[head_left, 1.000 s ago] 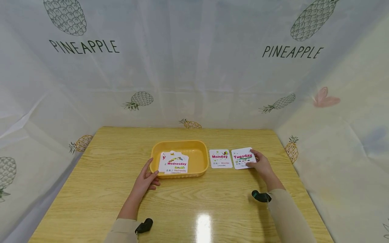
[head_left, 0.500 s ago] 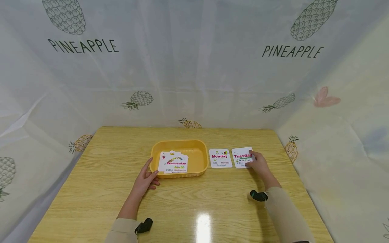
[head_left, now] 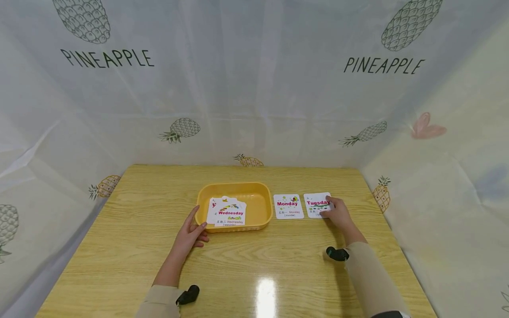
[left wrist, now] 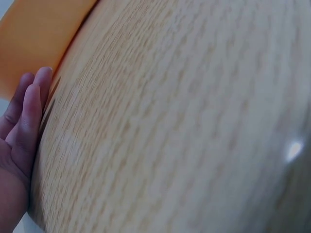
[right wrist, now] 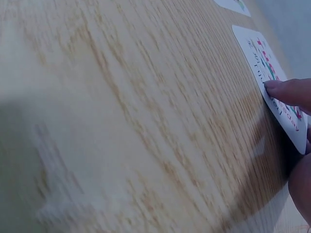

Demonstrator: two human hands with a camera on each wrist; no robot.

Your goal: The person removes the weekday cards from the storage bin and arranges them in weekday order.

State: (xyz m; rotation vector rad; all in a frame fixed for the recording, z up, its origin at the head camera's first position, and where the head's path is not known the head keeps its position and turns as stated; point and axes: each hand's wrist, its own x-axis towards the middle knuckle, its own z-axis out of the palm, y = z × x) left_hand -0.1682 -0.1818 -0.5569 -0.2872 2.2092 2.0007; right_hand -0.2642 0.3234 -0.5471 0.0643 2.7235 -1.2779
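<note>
A white "Tuesday" card (head_left: 317,204) lies flat on the wooden table, right of a "Monday" card (head_left: 288,206). My right hand (head_left: 338,214) rests on the Tuesday card's right part, a fingertip (right wrist: 286,91) pressing its face (right wrist: 272,77). A yellow tray (head_left: 260,191) holds several cards, with "Wednesday" (head_left: 230,213) on top. My left hand (head_left: 191,232) lies against the tray's front left corner, fingers (left wrist: 29,111) straight along the tray wall (left wrist: 34,34).
The wooden table (head_left: 131,247) is enclosed on three sides by a white pineapple-print curtain (head_left: 254,88). A glare spot (head_left: 266,291) shines near the front edge. Black wrist-camera mounts (head_left: 337,253) sit on both sleeves.
The Tuesday card has been laid down flat and nudged left beside Monday under my right hand. The left hand has stayed at the tray.
</note>
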